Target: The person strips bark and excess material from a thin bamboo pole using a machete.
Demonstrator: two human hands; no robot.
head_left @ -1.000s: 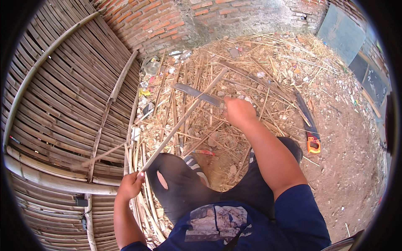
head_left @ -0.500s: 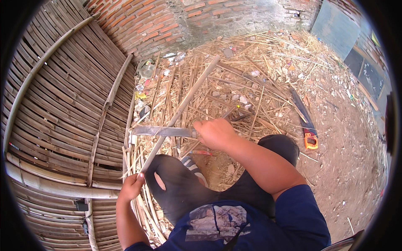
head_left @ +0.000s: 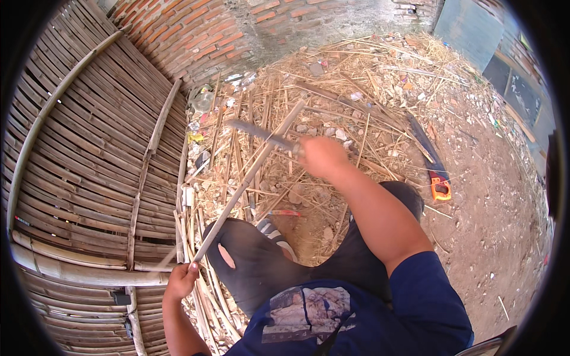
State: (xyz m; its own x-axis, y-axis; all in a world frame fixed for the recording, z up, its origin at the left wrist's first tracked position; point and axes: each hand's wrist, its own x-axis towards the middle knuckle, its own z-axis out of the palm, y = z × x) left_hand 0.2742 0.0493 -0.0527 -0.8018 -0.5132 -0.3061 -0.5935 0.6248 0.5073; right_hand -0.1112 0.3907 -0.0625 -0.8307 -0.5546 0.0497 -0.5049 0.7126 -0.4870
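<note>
My left hand [head_left: 181, 280] grips the near end of a long bamboo strip [head_left: 228, 207] beside my left knee. The strip slants away to the upper right over the ground. A machete [head_left: 255, 129] is in my closed right hand [head_left: 323, 157], its blade pointing left and slightly blurred. The blade crosses the strip near its far end; whether it touches the wood I cannot tell. A thin blurred sliver [head_left: 168, 260] shows beside my left hand.
A slatted bamboo wall [head_left: 89, 160] rises close on my left, with thin bamboo strips [head_left: 208, 302] lying along it. Splinters and rubble litter the ground ahead. A handsaw [head_left: 436, 163] with an orange handle lies at right. A brick wall [head_left: 196, 35] stands behind.
My right hand and the machete have moved away from me along the strip, toward its far end, and the blade has tilted. My left hand has shifted slightly toward me, still holding the strip.
</note>
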